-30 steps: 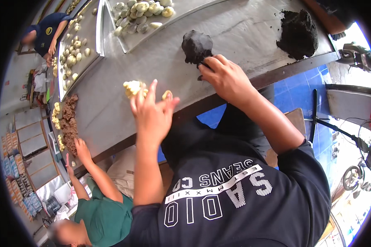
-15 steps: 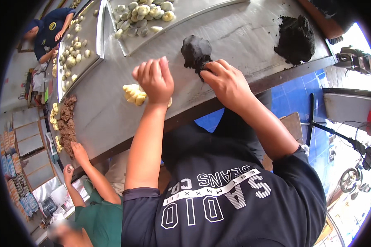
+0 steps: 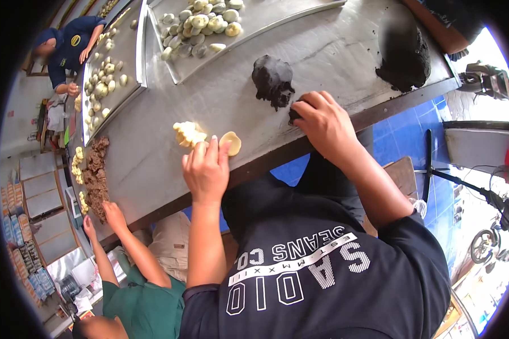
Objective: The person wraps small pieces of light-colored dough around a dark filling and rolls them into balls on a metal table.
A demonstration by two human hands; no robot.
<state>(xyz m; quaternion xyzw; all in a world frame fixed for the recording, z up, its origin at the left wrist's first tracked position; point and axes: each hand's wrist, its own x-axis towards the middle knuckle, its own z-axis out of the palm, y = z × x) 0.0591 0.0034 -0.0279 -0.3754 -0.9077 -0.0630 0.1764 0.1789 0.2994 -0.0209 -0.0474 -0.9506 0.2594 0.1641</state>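
My left hand point(image 3: 205, 172) is low over the near side of the metal table, fingers stretched forward. Its thumb lies at the left edge of a flat, round, pale dough disc point(image 3: 231, 143). Just beyond the fingertips is a cluster of small yellow dough pieces point(image 3: 188, 134). My right hand point(image 3: 326, 124) is closed on a bit of black paste point(image 3: 293, 115), partly hidden by the fingers. To its left and farther back sits a larger lump of black paste point(image 3: 271, 78), with a ragged near edge, apart from the hand.
Metal trays with several pale oval dough balls point(image 3: 201, 25) stand at the back. A big black paste mound point(image 3: 404, 56) is at the far right, near another person's arm. On the left, a person in green point(image 3: 144, 299) works beside brown filling point(image 3: 96, 175); another person in navy point(image 3: 73, 45) is beyond.
My left hand has turned and come down and nearer, exposing the dough disc. The right hand has pulled away from the paste lump, slightly right and nearer, with a bit of paste.
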